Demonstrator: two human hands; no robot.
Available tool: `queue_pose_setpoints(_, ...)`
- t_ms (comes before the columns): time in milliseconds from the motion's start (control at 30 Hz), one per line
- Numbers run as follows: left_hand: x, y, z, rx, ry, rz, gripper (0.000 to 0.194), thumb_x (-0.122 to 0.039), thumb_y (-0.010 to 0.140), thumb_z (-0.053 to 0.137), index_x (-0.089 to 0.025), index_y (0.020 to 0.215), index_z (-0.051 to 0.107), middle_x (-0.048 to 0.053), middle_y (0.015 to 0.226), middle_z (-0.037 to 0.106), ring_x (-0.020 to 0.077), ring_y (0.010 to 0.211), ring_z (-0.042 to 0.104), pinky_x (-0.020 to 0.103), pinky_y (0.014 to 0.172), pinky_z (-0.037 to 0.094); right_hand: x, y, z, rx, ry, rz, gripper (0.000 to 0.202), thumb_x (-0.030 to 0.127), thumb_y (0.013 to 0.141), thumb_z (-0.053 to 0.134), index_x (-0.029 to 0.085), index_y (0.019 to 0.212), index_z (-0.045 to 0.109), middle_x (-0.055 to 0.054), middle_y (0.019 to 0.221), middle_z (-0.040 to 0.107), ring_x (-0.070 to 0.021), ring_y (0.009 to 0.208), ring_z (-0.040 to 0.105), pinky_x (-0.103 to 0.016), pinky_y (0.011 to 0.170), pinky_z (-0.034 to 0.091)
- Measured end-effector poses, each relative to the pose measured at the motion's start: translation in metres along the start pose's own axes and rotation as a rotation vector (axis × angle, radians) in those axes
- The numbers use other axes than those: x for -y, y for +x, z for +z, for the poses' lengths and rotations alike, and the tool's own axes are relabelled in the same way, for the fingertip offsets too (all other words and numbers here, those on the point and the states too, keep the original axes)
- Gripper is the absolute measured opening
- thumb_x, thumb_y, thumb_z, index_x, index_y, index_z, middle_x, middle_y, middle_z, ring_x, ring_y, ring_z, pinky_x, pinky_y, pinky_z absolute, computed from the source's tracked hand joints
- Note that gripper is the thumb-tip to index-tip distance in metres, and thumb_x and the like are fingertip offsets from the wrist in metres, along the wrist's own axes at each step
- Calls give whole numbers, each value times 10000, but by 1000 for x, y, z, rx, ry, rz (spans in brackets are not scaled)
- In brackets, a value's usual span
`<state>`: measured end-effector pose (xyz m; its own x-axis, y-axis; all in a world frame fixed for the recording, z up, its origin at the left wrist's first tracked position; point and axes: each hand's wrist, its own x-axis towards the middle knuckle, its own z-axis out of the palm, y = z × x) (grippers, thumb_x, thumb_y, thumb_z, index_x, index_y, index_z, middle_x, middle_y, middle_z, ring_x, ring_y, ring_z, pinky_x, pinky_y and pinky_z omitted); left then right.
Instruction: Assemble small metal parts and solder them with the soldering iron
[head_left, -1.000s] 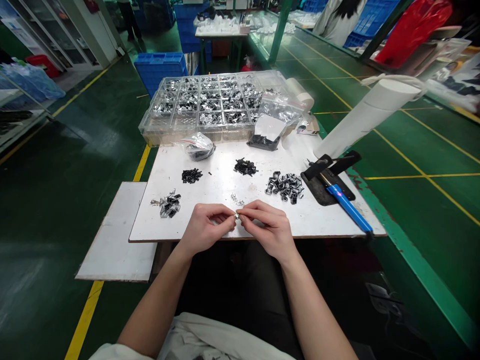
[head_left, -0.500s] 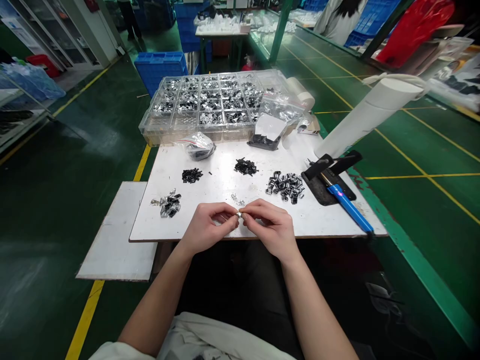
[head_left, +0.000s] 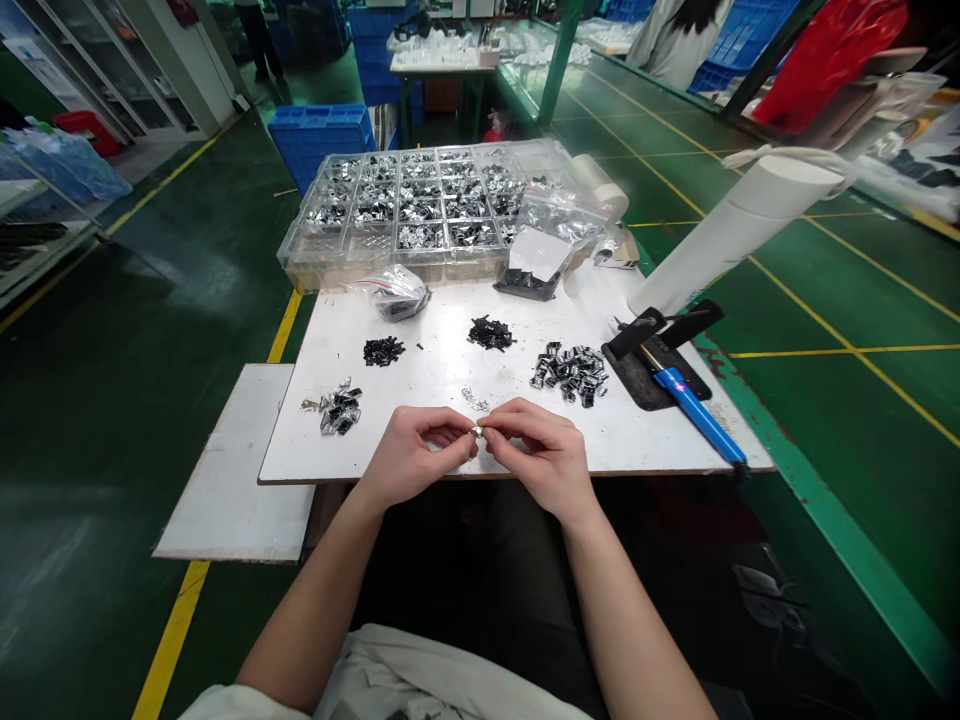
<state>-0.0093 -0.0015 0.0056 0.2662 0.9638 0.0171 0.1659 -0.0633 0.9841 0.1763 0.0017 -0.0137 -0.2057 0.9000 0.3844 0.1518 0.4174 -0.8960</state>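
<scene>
My left hand (head_left: 420,450) and my right hand (head_left: 538,450) meet over the front edge of the white table (head_left: 435,380). Both pinch one small shiny metal part (head_left: 477,431) between thumb and fingertips; its details are too small to tell. Just beyond the fingertips lie tiny silvery pieces (head_left: 474,398). To the right is a pile of black and silver parts (head_left: 571,374). Two heaps of small black pieces, one at the left (head_left: 383,351) and one at the middle (head_left: 491,333), lie farther back. More silver and black parts (head_left: 341,408) are at the left.
A clear compartment box (head_left: 390,260) full of small parts spans the table's back. In front of it lie a plastic bag (head_left: 397,293) and a black tray (head_left: 529,282). A blue soldering iron (head_left: 697,415) rests on its black stand at the right, near a leaning white tube (head_left: 735,235).
</scene>
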Motion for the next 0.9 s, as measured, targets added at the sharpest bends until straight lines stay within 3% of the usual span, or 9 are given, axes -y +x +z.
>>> queue_pose_setpoints(267, -1, 0, 0, 5, -22, -21, 153, -240, 838, 714, -123, 907, 785, 88, 823, 792, 200, 745, 740, 271, 695, 585, -1, 0, 1, -13, 6, -19, 113, 175, 894, 661, 222, 925, 758, -35, 837, 678, -136, 699, 616, -253, 541, 473)
queue_pose_setpoints(500, 4, 3, 4, -65, -21, 8, 285, -260, 841, 742, -142, 1100, 750, 74, 891, 787, 196, 809, 752, 276, 755, 616, 0, -2, 6, -138, -150, -150, 109, 142, 886, 631, 219, 928, 695, -34, 826, 656, -139, 661, 604, -287, 580, 522)
queue_pose_setpoints(733, 7, 3, 5, -41, -20, 31, 220, -222, 862, 703, -137, 1055, 766, 81, 985, 807, 226, 906, 777, 315, 867, 635, 0, -2, 5, -21, -474, -353, 216, 106, 921, 569, 210, 1095, 644, -85, 910, 639, -169, 743, 620, -296, 619, 541)
queue_pose_setpoints(900, 10, 3, 6, -83, -2, 22, 222, -221, 856, 707, -135, 1049, 778, 81, 986, 811, 232, 912, 778, 328, 885, 636, 0, -2, 4, 10, -548, -364, 243, 111, 937, 550, 206, 1137, 650, -103, 937, 647, -193, 801, 629, -321, 659, 543)
